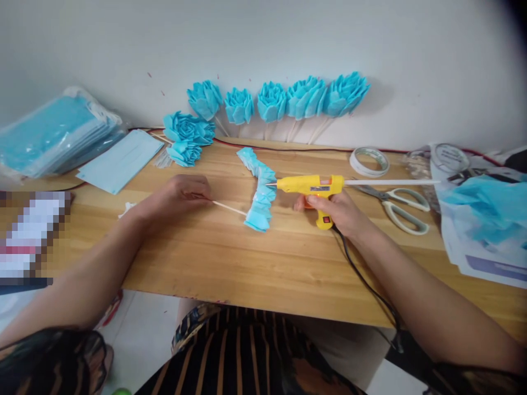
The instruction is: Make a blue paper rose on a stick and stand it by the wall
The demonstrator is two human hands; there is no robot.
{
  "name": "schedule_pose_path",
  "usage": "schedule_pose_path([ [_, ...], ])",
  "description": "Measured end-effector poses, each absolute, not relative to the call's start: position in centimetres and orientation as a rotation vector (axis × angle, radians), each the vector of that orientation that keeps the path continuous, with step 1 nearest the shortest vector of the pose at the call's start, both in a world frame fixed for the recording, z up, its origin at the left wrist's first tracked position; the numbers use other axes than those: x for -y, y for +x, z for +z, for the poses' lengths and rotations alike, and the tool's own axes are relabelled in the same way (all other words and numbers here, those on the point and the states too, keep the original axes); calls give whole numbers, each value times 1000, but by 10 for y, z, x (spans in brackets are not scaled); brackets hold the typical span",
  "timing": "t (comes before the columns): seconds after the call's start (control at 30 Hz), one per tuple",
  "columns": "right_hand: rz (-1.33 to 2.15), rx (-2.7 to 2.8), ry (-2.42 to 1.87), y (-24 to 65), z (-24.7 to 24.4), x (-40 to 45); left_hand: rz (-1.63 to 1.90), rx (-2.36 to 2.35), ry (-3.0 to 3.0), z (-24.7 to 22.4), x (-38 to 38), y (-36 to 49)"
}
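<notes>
Between my hands a strip of pleated blue material (263, 192) hangs in a wavy line above the table. My left hand (185, 191) is closed on a thin pale stick (230, 208), whose far end meets the strip near its lower end. My right hand (340, 211) is wrapped round the grip of a yellow glue gun (307, 185). The gun's nozzle points left and touches or nearly touches the strip's right side. A long white glue stick (391, 182) sticks out of the gun's back.
Several blue flowers on sticks (272, 102) lean on the wall; more flowers (187, 131) lie at the back left. Blue sheets (121, 159) lie left. Tape (369, 162), scissors (405, 208) and a bag with blue pieces (486, 208) are right. A black cord (362, 274) crosses the front edge.
</notes>
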State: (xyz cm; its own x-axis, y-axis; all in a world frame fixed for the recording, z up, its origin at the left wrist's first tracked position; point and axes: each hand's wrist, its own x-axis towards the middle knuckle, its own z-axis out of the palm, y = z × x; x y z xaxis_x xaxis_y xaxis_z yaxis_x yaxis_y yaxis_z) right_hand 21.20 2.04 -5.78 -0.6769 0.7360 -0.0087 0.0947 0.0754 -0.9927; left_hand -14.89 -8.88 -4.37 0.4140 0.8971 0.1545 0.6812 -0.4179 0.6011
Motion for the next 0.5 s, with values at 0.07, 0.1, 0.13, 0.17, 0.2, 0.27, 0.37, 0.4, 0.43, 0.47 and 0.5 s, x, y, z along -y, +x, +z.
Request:
schedule_pose_path([
  [0.07,1655,1823,-822,212,-57,-21,614,-1301,2217,-43,88,-150],
  [0.1,1656,1812,-825,213,-56,-22,606,-1283,2209,-42,87,-150],
  [0.13,1656,1806,-826,213,-56,-22,601,-1270,2200,-41,87,-150],
  [0.17,1654,1810,-823,213,-56,-22,599,-1263,2191,-40,87,-150],
  [0.2,1649,1827,-815,214,-55,-22,597,-1259,2181,-40,87,-150],
  [0.27,1635,1889,-793,215,-55,-21,593,-1258,2169,-40,88,-150],
  [0.37,1609,1972,-785,215,-57,-21,593,-1243,2167,-42,88,-152],
  [0.4,1603,1981,-790,215,-57,-21,610,-1249,2161,-43,87,-153],
  [0.43,1602,1983,-791,215,-58,-21,639,-1270,2150,-42,86,-154],
  [0.47,1602,1980,-788,215,-59,-21,676,-1310,2134,-41,83,-154],
  [0.5,1602,1976,-784,215,-59,-22,711,-1373,2112,-38,79,-154],
])
